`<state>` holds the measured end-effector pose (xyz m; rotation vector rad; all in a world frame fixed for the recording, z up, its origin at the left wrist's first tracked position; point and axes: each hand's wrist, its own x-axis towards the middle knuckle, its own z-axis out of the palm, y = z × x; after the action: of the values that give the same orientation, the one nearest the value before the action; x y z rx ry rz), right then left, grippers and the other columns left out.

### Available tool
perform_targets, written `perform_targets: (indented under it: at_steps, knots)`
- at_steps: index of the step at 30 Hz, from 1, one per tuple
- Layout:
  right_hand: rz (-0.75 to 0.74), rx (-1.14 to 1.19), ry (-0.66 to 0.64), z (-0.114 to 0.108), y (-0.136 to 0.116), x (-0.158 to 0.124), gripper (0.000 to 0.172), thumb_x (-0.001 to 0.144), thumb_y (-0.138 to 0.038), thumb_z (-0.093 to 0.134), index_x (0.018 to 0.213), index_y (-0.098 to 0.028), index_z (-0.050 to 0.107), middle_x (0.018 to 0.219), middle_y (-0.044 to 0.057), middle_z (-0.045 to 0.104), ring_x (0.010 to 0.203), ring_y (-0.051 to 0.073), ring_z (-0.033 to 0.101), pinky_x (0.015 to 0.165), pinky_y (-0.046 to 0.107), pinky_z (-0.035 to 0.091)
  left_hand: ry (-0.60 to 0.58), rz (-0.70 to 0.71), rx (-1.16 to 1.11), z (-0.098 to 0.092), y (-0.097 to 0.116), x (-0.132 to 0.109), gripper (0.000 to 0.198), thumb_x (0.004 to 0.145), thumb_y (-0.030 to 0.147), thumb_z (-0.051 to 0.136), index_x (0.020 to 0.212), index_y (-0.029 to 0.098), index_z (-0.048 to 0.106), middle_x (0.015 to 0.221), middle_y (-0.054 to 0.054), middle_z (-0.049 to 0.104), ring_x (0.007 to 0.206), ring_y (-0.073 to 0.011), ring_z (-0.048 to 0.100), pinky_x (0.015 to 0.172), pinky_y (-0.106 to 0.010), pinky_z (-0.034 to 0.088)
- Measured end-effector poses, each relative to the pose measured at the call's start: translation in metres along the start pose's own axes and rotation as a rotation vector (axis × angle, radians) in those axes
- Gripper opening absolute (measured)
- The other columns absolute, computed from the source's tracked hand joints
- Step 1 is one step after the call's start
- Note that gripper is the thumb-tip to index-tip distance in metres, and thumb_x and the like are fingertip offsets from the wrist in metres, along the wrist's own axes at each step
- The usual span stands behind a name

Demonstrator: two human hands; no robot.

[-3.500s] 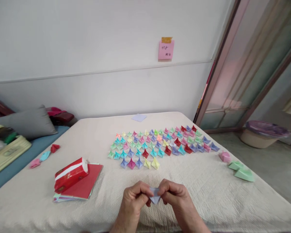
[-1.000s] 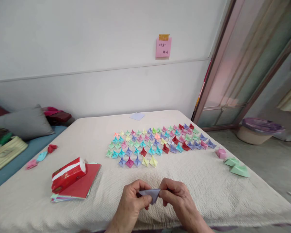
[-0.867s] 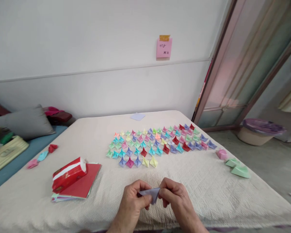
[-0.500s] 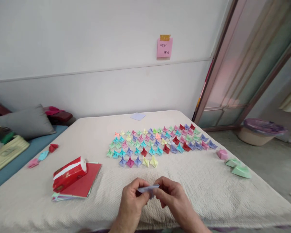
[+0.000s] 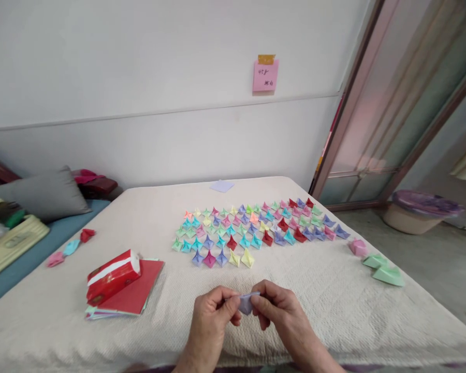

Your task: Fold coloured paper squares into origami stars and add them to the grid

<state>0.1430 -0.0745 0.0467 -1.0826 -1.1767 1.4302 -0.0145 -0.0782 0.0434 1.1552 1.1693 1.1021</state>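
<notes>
Between my two hands is a small folded piece of lavender paper (image 5: 246,304), held above the cloth-covered surface near its front edge. My left hand (image 5: 213,316) pinches its left end between thumb and fingers. The thumb and forefinger of my right hand (image 5: 279,310) grip its right end. Fingertips hide part of the folds. Beyond my hands stand rows of small folded paper boats (image 5: 232,243) in red, blue, green, pink, yellow and purple. The front row includes a yellow paper boat (image 5: 247,258) nearest to my hands.
Left of my hands, a red tissue pack (image 5: 114,277) lies on a stack of coloured paper (image 5: 149,285). Larger green folded boats (image 5: 388,274) sit at the right edge. A lavender sheet (image 5: 222,186) rests by the wall. A covered tub (image 5: 421,212) stands on the floor.
The lavender paper has turned from nearly edge-on to show a pointed face hanging downward. My hands have shifted slightly, both still pinching it. The view has moved a little.
</notes>
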Motion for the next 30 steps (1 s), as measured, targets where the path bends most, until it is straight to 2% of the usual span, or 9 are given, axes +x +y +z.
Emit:
perform_targets:
  at_steps: [6, 10, 13, 18, 24, 27, 30]
  knots:
    - [-0.01, -0.005, 0.004, 0.006, 0.005, -0.001, 0.025, 0.074, -0.035, 0.067, 0.059, -0.016, 0.061, 0.044, -0.006, 0.049, 0.04, 0.008, 0.042, 0.042, 0.021, 0.03, -0.014, 0.039, 0.165, 0.002, 0.002, 0.001, 0.02, 0.075, 0.03, 0.065, 0.061, 0.016, 0.063, 0.048, 0.004, 0.05, 0.047, -0.011, 0.044, 0.048, -0.022, 0.034]
    - [0.05, 0.064, 0.019, 0.008, 0.009, -0.001, 0.024, 0.07, -0.033, 0.068, 0.056, -0.016, 0.061, 0.042, -0.005, 0.05, 0.037, 0.008, 0.041, 0.04, 0.021, 0.03, -0.007, 0.05, 0.176, 0.004, 0.001, 0.001, 0.022, 0.075, 0.028, 0.064, 0.057, 0.016, 0.06, 0.046, 0.004, 0.048, 0.046, -0.0106, 0.043, 0.047, -0.022, 0.032]
    - [0.1, 0.128, 0.033, 0.003, 0.01, 0.002, 0.023, 0.068, -0.032, 0.07, 0.055, -0.015, 0.061, 0.044, -0.003, 0.055, 0.036, 0.008, 0.042, 0.04, 0.022, 0.028, 0.002, 0.023, 0.099, 0.006, -0.003, 0.003, 0.022, 0.073, 0.032, 0.067, 0.059, 0.016, 0.061, 0.046, 0.004, 0.05, 0.045, -0.0109, 0.044, 0.047, -0.022, 0.033]
    - [0.159, 0.174, 0.051, -0.006, 0.009, 0.005, 0.026, 0.069, -0.035, 0.07, 0.055, -0.014, 0.061, 0.047, 0.0, 0.061, 0.036, 0.008, 0.045, 0.041, 0.023, 0.025, 0.012, -0.06, -0.174, 0.004, -0.005, 0.003, 0.021, 0.076, 0.032, 0.067, 0.066, 0.014, 0.062, 0.051, 0.002, 0.056, 0.049, -0.0108, 0.049, 0.051, -0.022, 0.038]
    - [0.164, 0.177, 0.046, -0.004, 0.01, 0.007, 0.03, 0.072, -0.037, 0.067, 0.055, -0.015, 0.058, 0.047, 0.0, 0.061, 0.035, 0.007, 0.044, 0.04, 0.022, 0.024, 0.037, -0.037, -0.174, 0.001, -0.005, 0.002, 0.023, 0.079, 0.026, 0.065, 0.061, 0.014, 0.059, 0.051, 0.003, 0.052, 0.048, -0.0084, 0.044, 0.049, -0.02, 0.034]
    - [0.158, 0.171, 0.073, -0.001, 0.013, 0.007, 0.03, 0.073, -0.037, 0.067, 0.054, -0.015, 0.056, 0.046, -0.002, 0.059, 0.034, 0.007, 0.043, 0.04, 0.022, 0.024, 0.013, -0.066, -0.2, 0.005, -0.005, 0.002, 0.012, 0.079, 0.025, 0.065, 0.076, 0.015, 0.06, 0.057, 0.003, 0.057, 0.052, -0.0097, 0.048, 0.052, -0.021, 0.037]
    - [0.145, 0.113, 0.067, 0.001, 0.013, 0.006, 0.031, 0.075, -0.038, 0.065, 0.055, -0.016, 0.055, 0.046, -0.002, 0.058, 0.034, 0.007, 0.043, 0.04, 0.022, 0.024, -0.019, -0.085, -0.213, 0.008, -0.004, 0.0, 0.018, 0.076, 0.019, 0.066, 0.091, 0.016, 0.057, 0.062, 0.003, 0.06, 0.053, -0.0103, 0.051, 0.052, -0.022, 0.04]
